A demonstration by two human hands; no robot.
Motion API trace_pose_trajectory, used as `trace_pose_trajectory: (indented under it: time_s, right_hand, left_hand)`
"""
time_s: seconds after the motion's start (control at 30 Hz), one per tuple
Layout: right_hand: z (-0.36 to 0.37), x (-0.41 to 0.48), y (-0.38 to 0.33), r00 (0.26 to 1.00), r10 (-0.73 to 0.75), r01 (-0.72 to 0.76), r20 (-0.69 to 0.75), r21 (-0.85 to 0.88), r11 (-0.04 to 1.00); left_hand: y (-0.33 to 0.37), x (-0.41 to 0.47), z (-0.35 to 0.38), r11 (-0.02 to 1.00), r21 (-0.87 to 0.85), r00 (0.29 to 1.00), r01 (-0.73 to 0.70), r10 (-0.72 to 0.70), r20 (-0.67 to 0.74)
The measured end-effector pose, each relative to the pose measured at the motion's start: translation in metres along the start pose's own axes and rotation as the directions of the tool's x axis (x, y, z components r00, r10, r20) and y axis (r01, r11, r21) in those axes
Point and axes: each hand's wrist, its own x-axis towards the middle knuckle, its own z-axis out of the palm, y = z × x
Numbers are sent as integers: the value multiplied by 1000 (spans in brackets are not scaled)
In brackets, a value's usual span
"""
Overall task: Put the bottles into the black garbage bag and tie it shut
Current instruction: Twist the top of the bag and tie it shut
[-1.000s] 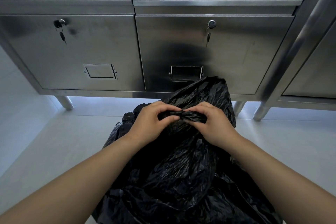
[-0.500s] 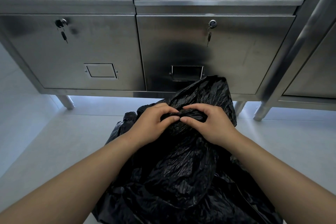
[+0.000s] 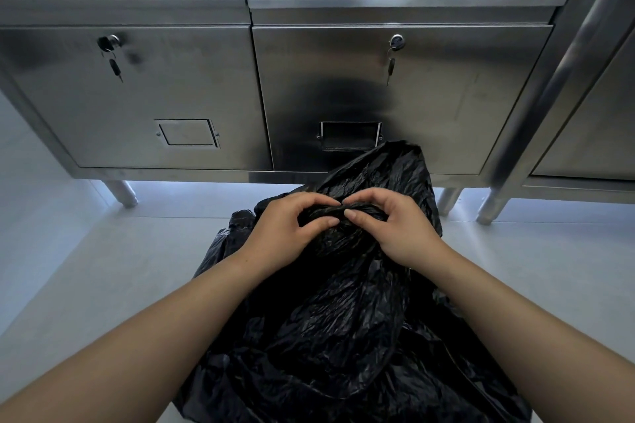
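Head view: one black garbage bag (image 3: 343, 330) sits on the pale floor (image 3: 86, 268), its gathered neck pinched by two hands, left hand (image 3: 288, 227) and right hand (image 3: 395, 227), both closed on it. Behind stand two steel cabinet doors (image 3: 154, 96), each with one keyed lock (image 3: 397, 42).

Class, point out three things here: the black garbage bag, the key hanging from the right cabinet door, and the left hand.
Black garbage bag (image 3: 343, 336), head view, crinkled front.
Key (image 3: 390, 66), head view, dangling shaft.
Left hand (image 3: 285, 227), head view, back of hand.
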Motion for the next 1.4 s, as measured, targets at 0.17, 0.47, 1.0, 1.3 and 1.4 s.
trace_pose_trajectory:
  time_s: [0.17, 0.47, 1.0, 1.3, 1.4]
  right_hand:
    - [-1, -1, -2, 996, 87, -86, 8, 218, 972]
    - [2, -2, 0, 993, 116, -117, 22, 308, 944]
    - [7, -1, 10, 974, 228, -202, -19, 390, 898]
    - [7, -8, 25, 987, 138, -119, -83, 199, 973]
    - [4, -10, 20, 995, 21, -11, -98, 104, 995]
  left_hand:
    - [2, -2, 1, 998, -56, 999, -5, 7, 49]
    - [2, -5, 6, 994, -112, 1000, 16, -13, 24]
    - [6, -5, 16, 986, -156, 995, -59, 45, -92]
    - [1, -3, 17, 963, -255, 988, 87, -116, -102]
    - [0, -4, 18, 948, -288, 979, 133, -170, -109]
